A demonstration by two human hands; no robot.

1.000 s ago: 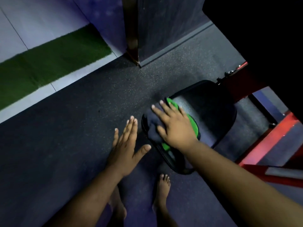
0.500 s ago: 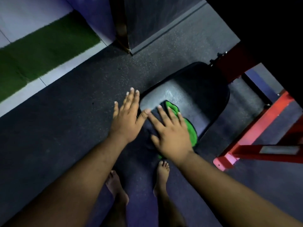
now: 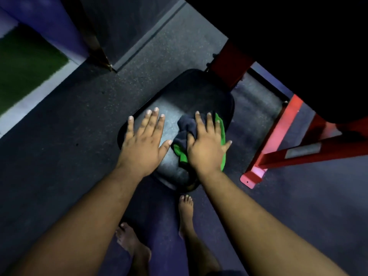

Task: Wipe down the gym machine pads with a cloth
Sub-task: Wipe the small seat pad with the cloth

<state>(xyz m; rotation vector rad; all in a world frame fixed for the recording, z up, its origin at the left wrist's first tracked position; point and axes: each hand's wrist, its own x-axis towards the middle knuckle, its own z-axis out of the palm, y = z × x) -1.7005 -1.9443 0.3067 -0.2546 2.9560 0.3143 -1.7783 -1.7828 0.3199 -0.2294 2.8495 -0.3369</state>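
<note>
Dim light. Dark speckled rubber floor (image 3: 65, 136) under and left of the hands. Far left of them, green turf strip (image 3: 23, 64) edged by pale flooring (image 3: 29, 104). Ahead, a dark column (image 3: 123, 26), possibly a wall end. Right, red steel machine frame (image 3: 276, 134).

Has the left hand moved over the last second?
Yes. The left hand was beside the seat pad, over the floor; now it lies flat over the pad's left part, next to the cloth under the right hand.
</note>
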